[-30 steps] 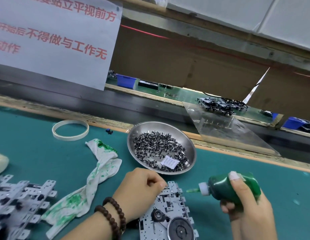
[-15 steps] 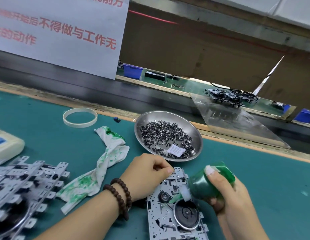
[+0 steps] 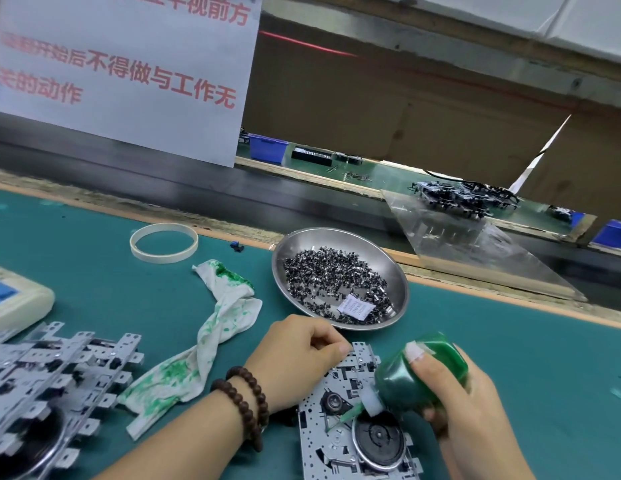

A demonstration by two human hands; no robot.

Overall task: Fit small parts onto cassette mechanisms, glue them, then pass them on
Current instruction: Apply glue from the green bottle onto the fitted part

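Right hand (image 3: 475, 407) gripping glue bottle (image 3: 416, 372), nozzle on cassette mechanism (image 3: 350, 420); left hand (image 3: 295, 355) pinching its far edge.

A metal dish (image 3: 399, 268) of small parts (image 3: 333, 275) is placed near the workbench's (image 3: 510, 358) far edge; a cassette mechanism (image 3: 340, 431) is laid before it.

The cassette mechanism (image 3: 340, 441) runs off the bottom edge (stacked mechanisms (image 3: 42, 393) leftward too).

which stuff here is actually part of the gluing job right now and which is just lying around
In use: cassette mechanism, green glue bottle, left hand, right hand, bowl of small parts.
Lying about: stained rag, white ring, stacked mechanisms.
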